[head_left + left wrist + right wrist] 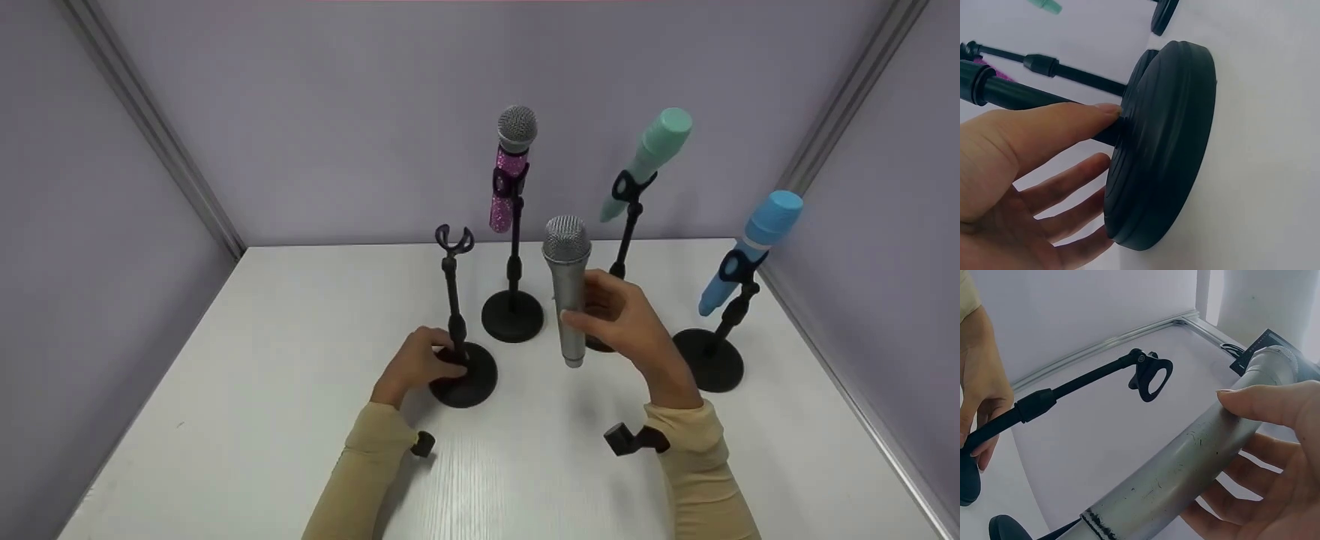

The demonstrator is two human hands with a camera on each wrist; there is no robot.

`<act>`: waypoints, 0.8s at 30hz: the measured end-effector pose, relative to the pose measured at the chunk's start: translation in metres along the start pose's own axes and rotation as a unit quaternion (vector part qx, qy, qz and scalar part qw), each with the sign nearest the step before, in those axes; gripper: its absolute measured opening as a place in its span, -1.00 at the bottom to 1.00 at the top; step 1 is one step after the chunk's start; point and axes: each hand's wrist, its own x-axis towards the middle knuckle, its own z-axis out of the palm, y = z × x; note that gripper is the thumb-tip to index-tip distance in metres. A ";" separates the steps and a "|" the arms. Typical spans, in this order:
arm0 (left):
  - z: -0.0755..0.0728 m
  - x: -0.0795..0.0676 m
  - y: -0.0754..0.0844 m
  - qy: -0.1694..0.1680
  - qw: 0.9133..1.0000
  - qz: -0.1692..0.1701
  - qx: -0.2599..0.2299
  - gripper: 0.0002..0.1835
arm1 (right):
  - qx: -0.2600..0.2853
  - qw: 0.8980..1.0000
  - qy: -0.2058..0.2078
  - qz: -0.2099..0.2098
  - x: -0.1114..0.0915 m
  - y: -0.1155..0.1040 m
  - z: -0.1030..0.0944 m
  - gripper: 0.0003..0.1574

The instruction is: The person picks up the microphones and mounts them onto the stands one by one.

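Observation:
My right hand point(630, 322) holds a silver microphone point(571, 285) by its handle, thumb on one side and fingers on the other. The microphone is raised, mesh head up, to the right of a bare black microphone stand point(478, 379). At the foot of that stand, my left hand point(412, 366) grips it, thumb against the bottom of the pole point(1022, 93) and fingers at the edge of the round base point(1168, 146). In the right wrist view, the stand's U-shaped clip point(1139, 379) holds nothing, and scuff marks show on the microphone's handle point(1168, 472).
Behind stands a pink glitter microphone point(501, 214) in its stand. To the right are a mint-green microphone point(652, 146) and a blue microphone point(765, 225), each clipped in a black stand. Grey panels point(360, 135) enclose the white table point(300, 375) at the back and sides.

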 end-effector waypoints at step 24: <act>0.031 0.001 0.022 -0.056 0.996 0.072 0.007 -0.76 | 0.017 1.000 0.009 -0.011 0.001 0.001 -0.003 -0.32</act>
